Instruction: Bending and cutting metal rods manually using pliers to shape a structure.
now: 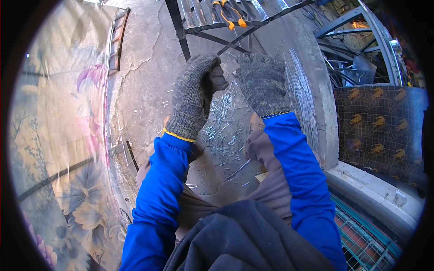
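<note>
Both my hands wear dark grey knitted gloves. My left hand (199,92) is raised over the floor with its fingers curled in; whatever it may hold is hidden. Level with it and a little to the right, my right hand (263,83) shows its back, the fingers bent down and away, their tips out of sight. The two hands are apart. Beneath and between them, many short cut pieces of thin metal wire (221,118) lie scattered on the concrete floor (140,86). A bundle of long thin metal rods (304,97) lies right of my right hand.
Ahead stands a dark metal frame stand (253,28) with metal strips and an orange-handled tool (230,16) on it. A floral cloth sheet (68,126) hangs at the left. At the right are a patterned dark panel (377,124), a steel frame (379,40) and a green wire grid (361,230).
</note>
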`<state>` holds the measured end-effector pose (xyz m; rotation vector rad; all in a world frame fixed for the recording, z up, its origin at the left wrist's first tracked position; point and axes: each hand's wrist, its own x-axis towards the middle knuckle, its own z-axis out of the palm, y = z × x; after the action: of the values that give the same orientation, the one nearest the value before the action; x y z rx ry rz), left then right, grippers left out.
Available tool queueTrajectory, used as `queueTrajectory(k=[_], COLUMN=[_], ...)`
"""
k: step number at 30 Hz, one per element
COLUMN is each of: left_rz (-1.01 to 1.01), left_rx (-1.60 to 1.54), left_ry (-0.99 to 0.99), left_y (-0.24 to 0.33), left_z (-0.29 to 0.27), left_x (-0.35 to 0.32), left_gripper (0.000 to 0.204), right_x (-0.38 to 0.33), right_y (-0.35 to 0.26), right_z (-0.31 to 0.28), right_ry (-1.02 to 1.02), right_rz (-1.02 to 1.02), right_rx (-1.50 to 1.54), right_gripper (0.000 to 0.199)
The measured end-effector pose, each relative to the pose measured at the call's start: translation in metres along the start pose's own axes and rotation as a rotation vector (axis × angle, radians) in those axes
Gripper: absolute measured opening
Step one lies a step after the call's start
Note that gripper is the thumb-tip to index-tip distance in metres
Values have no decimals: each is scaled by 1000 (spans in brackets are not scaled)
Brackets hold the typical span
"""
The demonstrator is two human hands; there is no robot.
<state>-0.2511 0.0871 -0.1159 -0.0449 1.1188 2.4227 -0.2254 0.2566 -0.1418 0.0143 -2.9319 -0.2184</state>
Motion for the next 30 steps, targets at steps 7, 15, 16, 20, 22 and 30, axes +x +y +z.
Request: queueTrajectory(k=[7, 15, 16, 20, 22, 30], left_rz=[201, 444, 508, 775, 402, -20], left_rx=[786, 953, 1000, 1253, 867, 514], left_ry=[-281, -321, -326, -361, -261, -255], left_y=[-17, -41, -41, -36, -34, -16], left_z=[15, 34, 33, 32, 35, 37], left_x=[-28, -39, -38, -34, -34, -33], left_gripper=[22, 28, 28, 19, 18, 23], right_x=[17, 24, 24, 25, 24, 25], right_y=[16, 27, 26, 23, 20, 10], right_z=[-10, -23, -21, -15, -13, -13], right_ry=[60, 435, 475, 532, 431, 269], right_rz=[274, 1002, 1027, 1144, 1123, 1124], right_rx=[599, 2117, 2151, 2074, 2202, 2238], right_gripper=[37, 41, 40, 36, 34, 27])
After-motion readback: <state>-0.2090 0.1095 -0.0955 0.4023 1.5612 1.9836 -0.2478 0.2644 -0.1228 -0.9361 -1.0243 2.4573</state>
